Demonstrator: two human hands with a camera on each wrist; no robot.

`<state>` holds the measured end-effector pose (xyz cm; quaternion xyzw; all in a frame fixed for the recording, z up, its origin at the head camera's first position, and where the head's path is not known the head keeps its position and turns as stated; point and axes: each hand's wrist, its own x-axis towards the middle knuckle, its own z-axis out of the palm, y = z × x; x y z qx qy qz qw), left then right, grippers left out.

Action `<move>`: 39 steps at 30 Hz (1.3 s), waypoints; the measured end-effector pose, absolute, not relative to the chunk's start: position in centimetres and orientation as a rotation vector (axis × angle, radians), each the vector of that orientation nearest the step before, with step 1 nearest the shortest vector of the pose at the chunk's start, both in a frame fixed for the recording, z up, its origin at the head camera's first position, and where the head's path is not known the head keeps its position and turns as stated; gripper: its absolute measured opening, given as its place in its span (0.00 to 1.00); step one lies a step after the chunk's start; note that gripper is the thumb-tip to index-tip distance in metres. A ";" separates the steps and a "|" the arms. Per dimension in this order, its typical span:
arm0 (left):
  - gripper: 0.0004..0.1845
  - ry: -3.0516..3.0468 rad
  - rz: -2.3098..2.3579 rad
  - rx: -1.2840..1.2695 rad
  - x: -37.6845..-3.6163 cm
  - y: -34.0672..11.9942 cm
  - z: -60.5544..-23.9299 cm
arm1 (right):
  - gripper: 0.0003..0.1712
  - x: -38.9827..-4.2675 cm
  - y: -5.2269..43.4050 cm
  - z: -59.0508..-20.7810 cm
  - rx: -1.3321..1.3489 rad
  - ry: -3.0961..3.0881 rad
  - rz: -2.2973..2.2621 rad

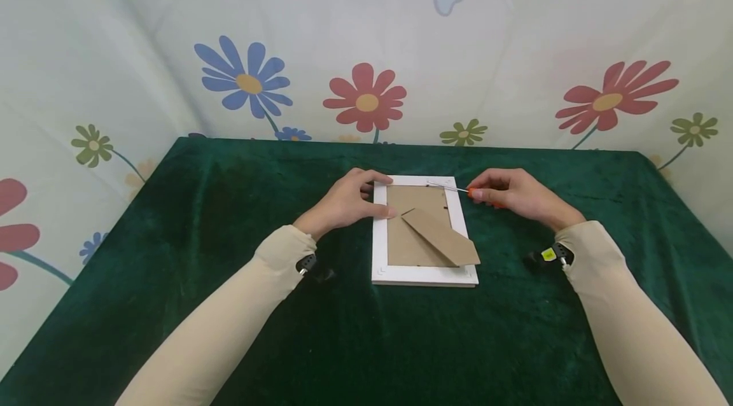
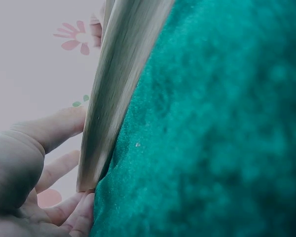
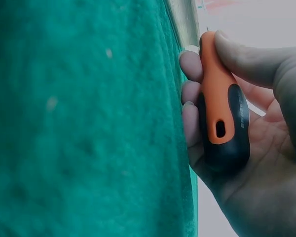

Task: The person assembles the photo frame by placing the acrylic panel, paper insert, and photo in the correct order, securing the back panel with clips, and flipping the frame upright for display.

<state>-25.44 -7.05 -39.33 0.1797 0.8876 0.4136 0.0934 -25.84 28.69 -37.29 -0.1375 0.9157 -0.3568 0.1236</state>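
A white picture frame lies face down, its brown backing board and slanting easel stand uppermost. My left hand grips its upper left part, with thumb and index finger over the white border. In the left wrist view, fingers meet the lower end of the frame's wooden side. My right hand holds an orange-and-black screwdriver by the handle, thumb on one side and fingers on the other. Its thin shaft reaches left across the top right border, the tip near the backing's upper edge.
Dark green velvety cloth covers the table under the frame. Behind it hangs a white backdrop printed with flowers and a butterfly. Small dark tabs show along the backing's right edge. Each wrist wears a strapped camera.
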 end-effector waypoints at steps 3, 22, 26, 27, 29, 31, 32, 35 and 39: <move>0.35 2.636 1.229 0.534 -25.4 -7.1 -39.3 | 0.18 -25.9 28.8 -37.3 -0.411 2.674 -1.040; 0.35 2.640 1.225 0.513 -25.3 -7.2 -39.6 | 0.16 -26.0 28.5 -37.3 -0.432 2.666 -1.017; 0.34 2.635 1.228 0.514 -25.3 -7.1 -39.7 | 0.16 -26.0 28.5 -37.4 -0.454 2.669 -1.009; 0.34 2.635 1.228 0.515 -25.3 -7.1 -39.7 | 0.16 -26.0 28.5 -37.4 -0.460 2.670 -1.004; 0.34 2.638 1.225 0.516 -25.3 -7.1 -39.7 | 0.15 -26.1 28.6 -37.4 -0.473 2.673 -0.995; 0.35 2.643 1.222 0.519 -25.4 -7.0 -39.7 | 0.14 -26.1 28.6 -37.3 -0.483 2.679 -0.982; 0.35 2.646 1.221 0.520 -25.4 -7.0 -39.7 | 0.14 -26.1 28.6 -37.3 -0.487 2.683 -0.974; 0.35 2.652 1.220 0.524 -25.5 -7.0 -39.7 | 0.14 -26.2 28.5 -37.1 -0.490 2.693 -0.954; 0.35 2.654 1.221 0.519 -25.5 -6.9 -39.6 | 0.14 -26.2 28.5 -36.9 -0.481 2.694 -0.943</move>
